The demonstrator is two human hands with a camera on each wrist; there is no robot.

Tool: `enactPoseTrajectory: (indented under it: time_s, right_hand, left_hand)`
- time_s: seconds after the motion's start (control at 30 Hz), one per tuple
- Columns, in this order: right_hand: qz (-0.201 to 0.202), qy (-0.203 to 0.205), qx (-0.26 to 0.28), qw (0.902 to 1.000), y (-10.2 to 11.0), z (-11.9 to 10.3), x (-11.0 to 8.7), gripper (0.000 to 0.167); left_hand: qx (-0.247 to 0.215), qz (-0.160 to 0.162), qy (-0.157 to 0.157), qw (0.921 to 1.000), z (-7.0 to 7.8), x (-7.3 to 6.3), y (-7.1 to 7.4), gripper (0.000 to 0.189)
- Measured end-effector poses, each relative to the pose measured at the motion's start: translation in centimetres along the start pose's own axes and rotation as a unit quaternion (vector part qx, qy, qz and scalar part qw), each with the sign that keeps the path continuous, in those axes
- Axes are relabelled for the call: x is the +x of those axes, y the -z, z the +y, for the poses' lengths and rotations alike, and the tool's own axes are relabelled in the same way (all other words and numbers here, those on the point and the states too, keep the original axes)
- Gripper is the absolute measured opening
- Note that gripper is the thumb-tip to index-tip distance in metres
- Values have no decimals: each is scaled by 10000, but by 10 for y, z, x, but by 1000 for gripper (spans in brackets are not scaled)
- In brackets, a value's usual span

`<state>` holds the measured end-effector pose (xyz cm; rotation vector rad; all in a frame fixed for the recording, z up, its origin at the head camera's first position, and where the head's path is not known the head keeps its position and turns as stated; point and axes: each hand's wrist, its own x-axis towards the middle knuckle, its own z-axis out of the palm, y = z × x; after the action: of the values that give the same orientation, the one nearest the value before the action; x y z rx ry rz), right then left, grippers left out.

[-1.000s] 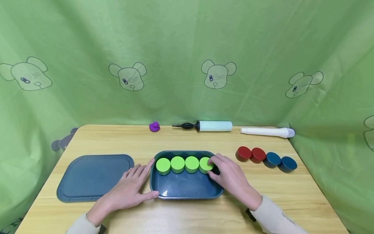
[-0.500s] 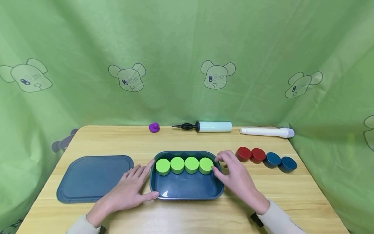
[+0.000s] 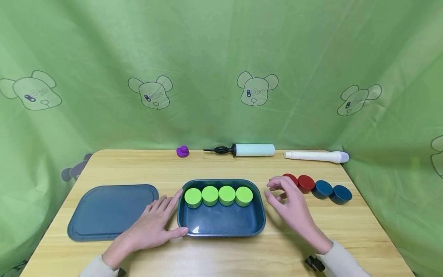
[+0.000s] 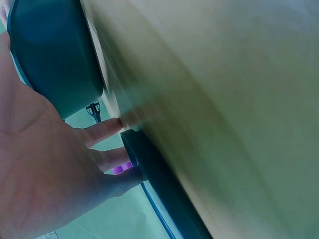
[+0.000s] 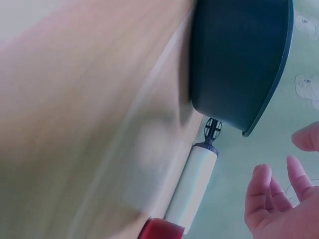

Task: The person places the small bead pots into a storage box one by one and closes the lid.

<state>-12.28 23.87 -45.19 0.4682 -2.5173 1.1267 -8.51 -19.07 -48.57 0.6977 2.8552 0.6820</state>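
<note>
A dark blue rectangular tub [image 3: 221, 227] stands on the table with several bright green round blocks [image 3: 227, 195] in a row along its far side. My left hand [image 3: 157, 223] rests against the tub's left end, thumb and index finger at the rim and fingers straight. In the left wrist view its other fingertips reach the edge of a flat dark blue lid [image 4: 167, 191]. My right hand [image 3: 292, 204] is raised right of the tub, holding nothing, fingers loosely bent. It partly covers the nearer of two red round blocks [image 3: 306, 184]; two blue ones [image 3: 322, 189] continue that row.
Along the table's back edge lie a purple rubber duck [image 3: 182, 151], a light-blue hand pump [image 3: 254, 150] with a black nozzle, and a white microphone-shaped object [image 3: 316, 156]. The lid lies left of the tub. A green curtain [image 3: 207, 46] hangs behind and at both sides.
My right hand has let go of the rightmost green block and moved right, out of the tub, toward the red blocks. The left hand has stayed at the rim.
</note>
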Motion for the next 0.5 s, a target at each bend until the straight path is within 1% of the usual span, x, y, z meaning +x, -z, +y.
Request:
enactPoseTrajectory:
  time_s: [0.1, 0.2, 0.33, 0.5]
  right_hand:
    - [34, -171, 116, 9998, 2, 5, -1, 21]
    - [48, -230, 97, 9997, 5, 7, -2, 21]
    - [82, -319, 63, 9994, 16, 9, -4, 19]
    - [164, -599, 8, 9981, 29, 17, -8, 19]
  left_hand:
    - [5, -2, 13, 10000, 0, -1, 1, 107]
    - [26, 6, 20, 10000, -2, -1, 0, 107]
    - [78, 79, -48, 9999, -2, 0, -3, 108]
    - [76, 93, -58, 9999, -2, 0, -3, 107]
